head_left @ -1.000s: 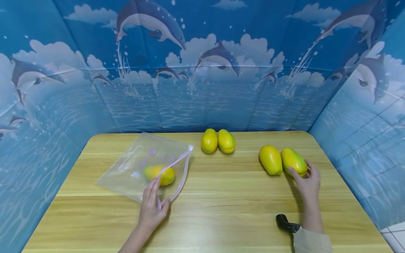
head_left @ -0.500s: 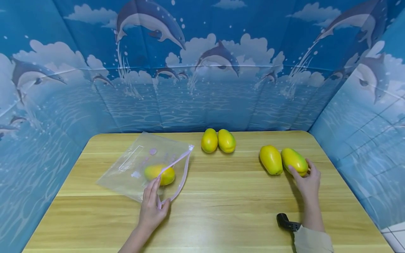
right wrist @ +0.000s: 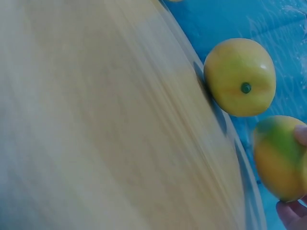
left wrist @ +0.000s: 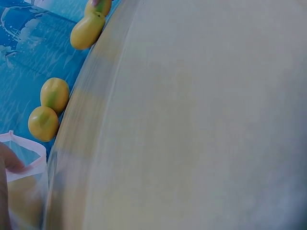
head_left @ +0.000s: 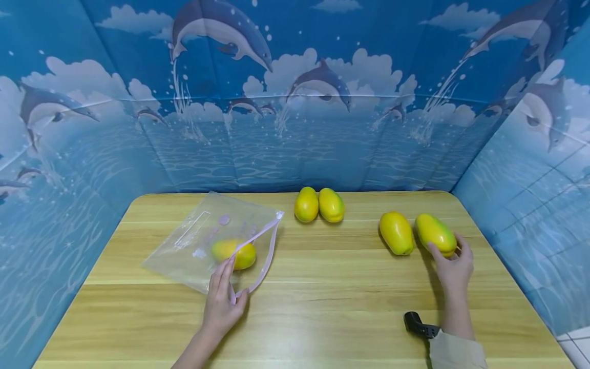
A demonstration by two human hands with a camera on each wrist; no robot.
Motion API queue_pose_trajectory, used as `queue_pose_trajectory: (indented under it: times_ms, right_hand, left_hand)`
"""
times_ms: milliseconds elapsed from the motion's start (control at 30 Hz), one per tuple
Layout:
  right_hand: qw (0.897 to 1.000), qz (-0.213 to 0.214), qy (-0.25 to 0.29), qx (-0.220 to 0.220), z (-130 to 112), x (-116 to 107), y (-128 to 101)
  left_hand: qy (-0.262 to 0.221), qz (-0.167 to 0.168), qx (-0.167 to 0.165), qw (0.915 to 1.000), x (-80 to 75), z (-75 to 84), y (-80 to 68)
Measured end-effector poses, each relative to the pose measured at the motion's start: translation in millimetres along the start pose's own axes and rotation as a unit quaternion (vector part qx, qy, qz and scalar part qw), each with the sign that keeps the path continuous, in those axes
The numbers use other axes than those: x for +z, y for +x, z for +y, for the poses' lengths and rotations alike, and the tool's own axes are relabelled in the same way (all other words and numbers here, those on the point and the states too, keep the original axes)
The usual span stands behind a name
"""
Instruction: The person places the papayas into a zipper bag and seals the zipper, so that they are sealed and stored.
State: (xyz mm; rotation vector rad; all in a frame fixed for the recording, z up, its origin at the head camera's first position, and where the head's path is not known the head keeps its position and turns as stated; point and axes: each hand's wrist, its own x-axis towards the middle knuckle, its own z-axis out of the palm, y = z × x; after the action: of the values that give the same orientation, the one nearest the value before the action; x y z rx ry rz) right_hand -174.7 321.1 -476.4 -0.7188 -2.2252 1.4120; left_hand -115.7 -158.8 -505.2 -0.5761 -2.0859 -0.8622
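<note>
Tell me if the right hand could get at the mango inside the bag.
Probably not as things stand: the right hand grips another mango, though the mouth of the bag gapes rightward.

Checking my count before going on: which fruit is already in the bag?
The yellow fruit beside the left hand, near the clear bag's open mouth; the other four fruits are all outside it.
</note>
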Motion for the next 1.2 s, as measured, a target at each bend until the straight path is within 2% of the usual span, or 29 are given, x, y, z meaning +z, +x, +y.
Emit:
queue_pose_trajectory:
  times_ms: [267, 500, 567, 767, 900, 933, 1067, 1200]
  right_hand:
    - [0.999, 0.008, 0.049, -0.007, -10.5, -3.8, 0.2]
    - [0.996, -0.006, 0.043, -0.073, 19.3, 9.1, 23.4]
    - [0.995, -0.011, 0.046, -0.086, 10.9, 12.5, 18.1]
    - [0.991, -0.041, 0.048, -0.114, -39.7, 17.6, -20.2]
    - [0.985, -0.064, 0.056, -0.148, -44.7, 26.4, -30.2]
    - [0.982, -0.071, 0.074, -0.158, -42.1, 29.6, -30.3]
    - [0.980, -0.096, 0.061, -0.165, -55.1, 37.6, -43.0]
    - [0.974, -0.123, 0.061, -0.181, -56.6, 47.9, -51.1]
  left_hand:
    - [0.001, -0.001, 0.000, 1.0000, 0.0, 0.2, 0.2]
    - [0.002, -0.001, -0.001, 1.0000, -0.6, 0.8, 0.4]
    - [0.002, -0.002, -0.001, 1.0000, -0.8, 0.9, 0.6]
    - [0.001, -0.004, -0.001, 1.0000, -0.9, 0.9, 1.1]
    - [0.003, -0.005, -0.002, 1.0000, -1.0, 0.6, 0.9]
    - [0.004, -0.006, -0.002, 1.0000, -1.0, 0.5, 0.8]
    - [0.005, -0.008, -0.004, 1.0000, -1.3, 0.2, 0.2]
    - [0.004, -0.008, -0.005, 0.9999, -1.1, -0.1, -0.1]
